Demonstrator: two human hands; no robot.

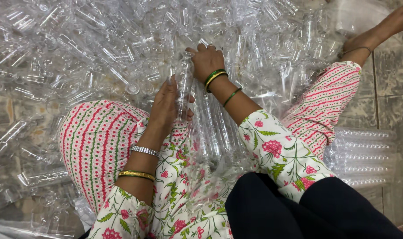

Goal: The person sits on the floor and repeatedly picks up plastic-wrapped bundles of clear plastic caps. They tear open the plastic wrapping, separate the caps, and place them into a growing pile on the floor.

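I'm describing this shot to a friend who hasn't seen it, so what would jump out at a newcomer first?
First, the sea of clear plastic bottles covering the floor across the top and left. Next, at the centre, the left hand and right hand grip one clear bottle between them, green and gold bangles on the right wrist. A packed bundle of bottles lies at the right, beside the striped trouser leg.

You have two hands in view, a left hand [165, 106] and a right hand [207, 59]. Count three green bangles [215, 76] on the right arm, and one silver bracelet [144, 150] plus one gold bangle [136, 175] on the left. The clear plastic tubes [99, 48] are too many to count. One bare foot [356, 46] shows.
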